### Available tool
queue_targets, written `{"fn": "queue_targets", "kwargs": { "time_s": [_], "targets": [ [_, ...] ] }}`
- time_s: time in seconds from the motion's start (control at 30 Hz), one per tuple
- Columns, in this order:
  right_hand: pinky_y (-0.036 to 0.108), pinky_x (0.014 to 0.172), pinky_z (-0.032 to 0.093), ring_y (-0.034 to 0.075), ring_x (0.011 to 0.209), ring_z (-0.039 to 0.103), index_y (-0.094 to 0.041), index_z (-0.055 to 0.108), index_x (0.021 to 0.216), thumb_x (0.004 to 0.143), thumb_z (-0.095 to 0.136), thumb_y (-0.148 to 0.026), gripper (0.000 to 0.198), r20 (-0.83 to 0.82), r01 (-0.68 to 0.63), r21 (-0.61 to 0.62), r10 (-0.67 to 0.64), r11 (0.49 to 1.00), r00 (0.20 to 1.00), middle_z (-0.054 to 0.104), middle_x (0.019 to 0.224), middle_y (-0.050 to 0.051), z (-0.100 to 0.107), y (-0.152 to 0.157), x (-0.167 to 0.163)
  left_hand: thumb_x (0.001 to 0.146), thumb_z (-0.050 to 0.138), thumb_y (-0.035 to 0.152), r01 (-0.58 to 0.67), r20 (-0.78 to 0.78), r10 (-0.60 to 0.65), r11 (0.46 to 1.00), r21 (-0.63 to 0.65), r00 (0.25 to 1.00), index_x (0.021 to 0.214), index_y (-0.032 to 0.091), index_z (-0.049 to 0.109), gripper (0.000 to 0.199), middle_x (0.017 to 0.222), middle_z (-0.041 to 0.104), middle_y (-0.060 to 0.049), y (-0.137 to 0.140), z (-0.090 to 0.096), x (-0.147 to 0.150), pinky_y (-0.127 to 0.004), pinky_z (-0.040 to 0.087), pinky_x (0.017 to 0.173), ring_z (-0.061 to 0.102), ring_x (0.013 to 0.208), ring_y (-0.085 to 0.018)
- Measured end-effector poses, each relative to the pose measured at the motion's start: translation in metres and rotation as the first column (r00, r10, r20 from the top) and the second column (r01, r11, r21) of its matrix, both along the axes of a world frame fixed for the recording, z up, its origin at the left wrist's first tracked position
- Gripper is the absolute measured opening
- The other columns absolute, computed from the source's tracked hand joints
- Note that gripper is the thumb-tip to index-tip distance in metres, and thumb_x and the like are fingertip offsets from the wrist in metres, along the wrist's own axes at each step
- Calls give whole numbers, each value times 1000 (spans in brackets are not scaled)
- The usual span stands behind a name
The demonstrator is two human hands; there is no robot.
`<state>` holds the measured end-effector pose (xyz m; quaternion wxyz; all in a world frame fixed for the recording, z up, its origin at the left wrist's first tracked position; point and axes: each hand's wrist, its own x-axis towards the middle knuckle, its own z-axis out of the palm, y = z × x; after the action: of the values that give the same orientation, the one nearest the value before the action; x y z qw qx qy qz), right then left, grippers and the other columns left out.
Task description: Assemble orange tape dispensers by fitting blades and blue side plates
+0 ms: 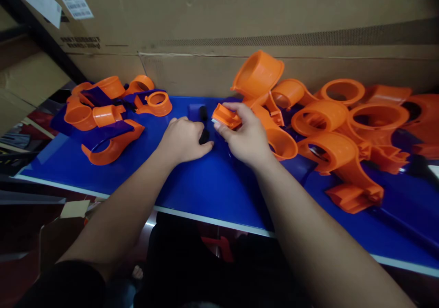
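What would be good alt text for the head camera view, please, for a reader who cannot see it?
A person's right hand grips an orange plastic part above a blue table, while the left hand curls over a black piece. Ringed orange parts are heaped at right, with a smaller group at left; a large cardboard box stands behind.
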<state>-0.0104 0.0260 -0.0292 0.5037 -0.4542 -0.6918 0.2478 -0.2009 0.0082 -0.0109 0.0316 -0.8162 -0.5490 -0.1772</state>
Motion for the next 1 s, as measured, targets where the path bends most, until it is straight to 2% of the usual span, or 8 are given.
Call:
{"fn": "queue_targets", "kwargs": {
  "time_s": [0.1,0.2,0.3,0.57,0.73,0.83,1.0],
  "targets": [
    [51,107,56,29,112,71,-24,67,125,83,75,-32,44,7,-7,13,7,1000,1000,74,125,6,-2,2,0,78,74,40,29,206,-42,997,65,978,75,21,62,22,73,71,-4,1,1,-1,-42,51,77,67,77,-26],
    [51,113,52,30,122,68,-23,68,128,82,74,-29,47,21,-15,40,15,999,1000,72,134,7,-4,3,1,83,70,31,55,481,-113,989,134,869,86,21,65,11,84,75,-2,4,-1,2,-35,53,79,70,82,-19],
    [52,116,50,32,127,66,-23,67,135,81,72,-25,55,79,-8,57,4,998,997,71,138,8,-4,3,1,87,71,31,28,640,-95,993,113,762,91,22,68,11,92,77,0,4,-5,9,-29,54,79,73,87,-16],
    [58,112,50,36,133,59,-23,62,147,83,67,-24,64,256,16,119,-46,993,965,68,143,10,-1,-7,-3,83,71,20,35,811,57,995,-94,582,90,20,71,7,84,78,1,8,-13,16,-27,55,70,73,75,-14],
    [60,113,49,37,134,57,-24,58,150,86,64,-25,65,307,10,107,-43,994,951,65,146,10,3,-12,-4,81,70,15,79,891,97,986,-147,444,89,19,69,9,77,76,2,9,-9,18,-25,53,63,70,68,-13],
    [61,112,48,37,130,59,-25,56,151,88,65,-29,64,326,8,100,-40,995,944,67,143,12,4,-12,-5,80,69,13,50,902,111,988,-145,417,89,19,69,11,71,71,3,9,-5,19,-24,48,57,64,61,-11],
    [62,104,53,39,125,61,-25,54,154,89,67,-32,67,348,33,66,-54,997,936,68,132,16,3,-15,-7,76,68,11,7,896,116,991,-131,430,84,20,68,12,65,66,5,9,0,15,-24,42,51,56,54,-10]
  ]
}}
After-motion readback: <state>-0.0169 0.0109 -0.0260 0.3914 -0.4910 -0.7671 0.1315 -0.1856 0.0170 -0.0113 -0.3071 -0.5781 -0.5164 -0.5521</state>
